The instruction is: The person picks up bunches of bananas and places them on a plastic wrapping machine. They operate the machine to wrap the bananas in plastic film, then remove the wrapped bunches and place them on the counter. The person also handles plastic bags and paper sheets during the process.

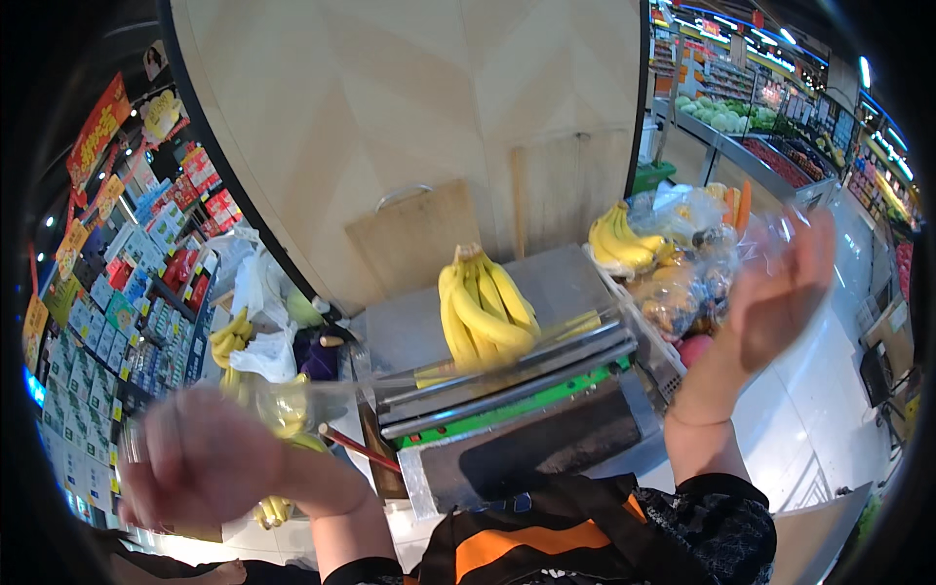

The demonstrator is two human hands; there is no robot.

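Observation:
A bunch of yellow bananas (486, 307) rests upright on the grey metal top of a film-wrapping machine (578, 274), stems away from me. Clear plastic film (351, 387) stretches in a thin band between my hands, passing across the near end of the bananas. My left hand (208, 457), blurred and with curled fingers, grips the film's left end at the lower left. My right hand (786, 292) is raised at the right, holding the other end near its fingertips. Below the bananas are the machine's rollers, a green strip (512, 409) and a dark plate (541, 446).
On the right a white crate (654, 351) holds bagged produce, carrots (742, 205) and more bananas (621, 238). Bananas (232, 338), white plastic bags (256, 292) and a purple item (319, 355) lie at the left. A red stick (358, 447) juts beside the machine. A wooden panel (409, 95) stands behind.

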